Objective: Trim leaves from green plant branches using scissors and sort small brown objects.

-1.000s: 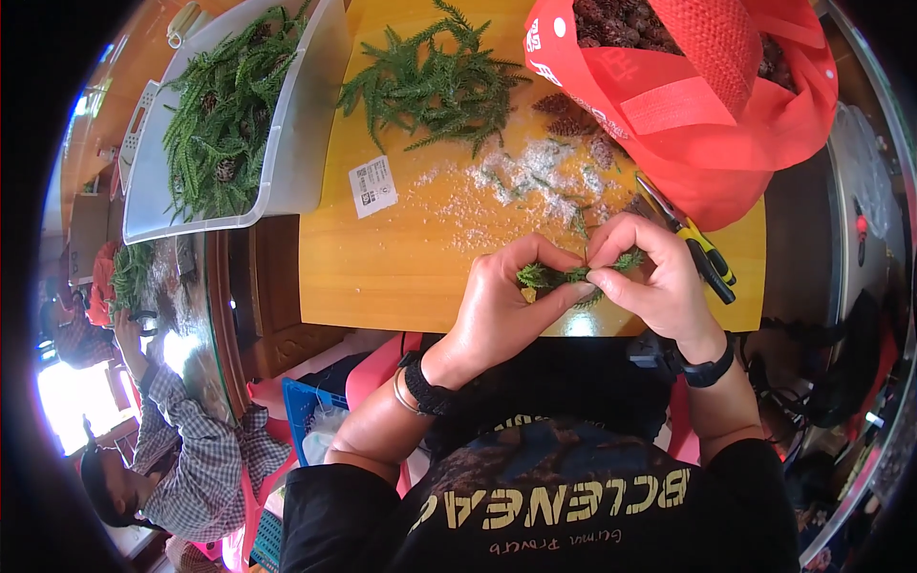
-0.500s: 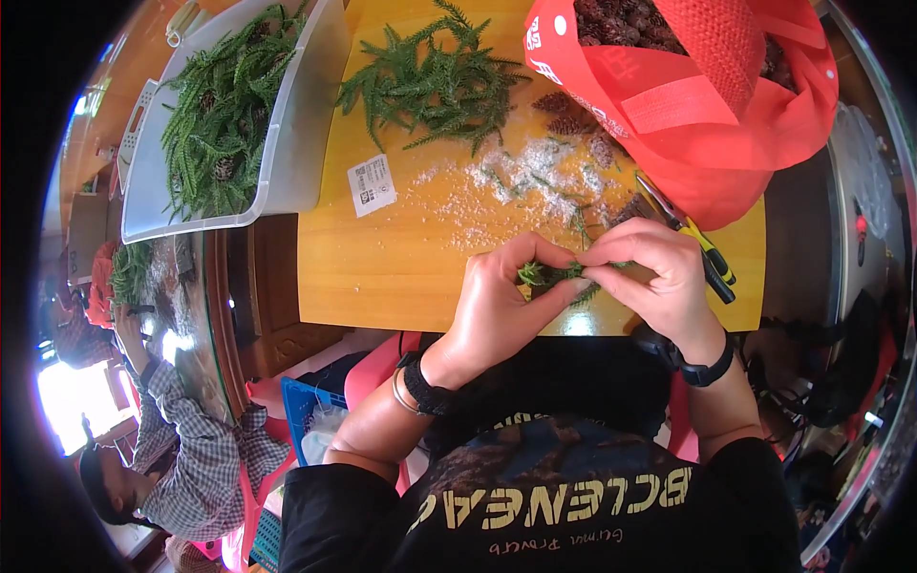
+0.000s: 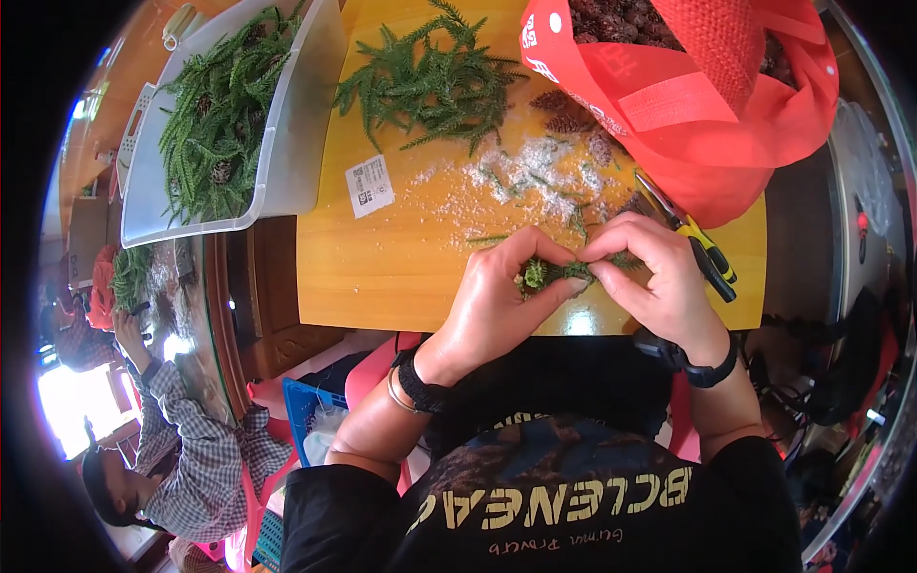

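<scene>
Near the table's front edge, my left hand (image 3: pixel 506 296) and my right hand (image 3: pixel 654 272) meet around a green sprig (image 3: pixel 537 275) of artificial fir. The left thumb and fingers pinch it, and its tip shows inside the curl of that hand. My right thumb and forefinger press together at its other end, touching the left fingertips. More needles stick out beneath the right fingers. Just beyond the hands, white flakes (image 3: pixel 535 167) lie scattered over the wooden table (image 3: pixel 373 277). A heap of similar green sprigs (image 3: pixel 430 81) rests farther back.
A translucent bin (image 3: pixel 298 143) of greenery stands at the back left, beside a white label (image 3: pixel 370 185). Yellow-and-black pliers (image 3: pixel 702 244) lie right of my hands. A red bag (image 3: pixel 716 162) of pinecones fills the back right; loose pinecones (image 3: pixel 564 115) lie beside it. Another person (image 3: pixel 191 458) works at left.
My hands have turned the sprig slightly, so its tip faces up more. A thin green piece now shows on the table just behind my left hand.
</scene>
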{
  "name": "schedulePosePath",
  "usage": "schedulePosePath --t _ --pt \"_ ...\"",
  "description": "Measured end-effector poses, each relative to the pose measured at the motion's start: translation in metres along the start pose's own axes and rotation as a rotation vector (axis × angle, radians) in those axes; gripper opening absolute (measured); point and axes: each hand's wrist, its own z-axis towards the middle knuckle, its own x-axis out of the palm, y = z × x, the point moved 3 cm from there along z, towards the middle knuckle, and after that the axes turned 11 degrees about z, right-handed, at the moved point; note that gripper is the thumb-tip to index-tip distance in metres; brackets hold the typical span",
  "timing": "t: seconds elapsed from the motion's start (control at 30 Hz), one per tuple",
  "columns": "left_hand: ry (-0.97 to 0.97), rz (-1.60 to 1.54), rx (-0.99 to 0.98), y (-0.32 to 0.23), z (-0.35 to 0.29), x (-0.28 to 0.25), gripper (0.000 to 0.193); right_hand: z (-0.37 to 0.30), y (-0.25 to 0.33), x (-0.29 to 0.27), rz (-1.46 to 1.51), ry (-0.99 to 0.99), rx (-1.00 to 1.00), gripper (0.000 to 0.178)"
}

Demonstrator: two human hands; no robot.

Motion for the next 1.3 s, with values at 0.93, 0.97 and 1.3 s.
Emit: schedulePosePath --t 0.93,0.97,1.3 --pt "0.009 -0.146 0.100 -0.002 -0.003 0.004 0.020 0.001 -0.003 -0.009 0.114 0.024 -0.002 0.014" --pt "0.012 -0.155 0.101 -0.002 -0.003 0.004 0.020 0.000 -0.003 -0.009 0.104 0.021 0.004 0.013" --pt "-0.004 -0.094 0.139 -0.003 -0.003 0.004 0.019 -0.001 0.007 -0.003 -0.040 -0.018 -0.165 0.014"
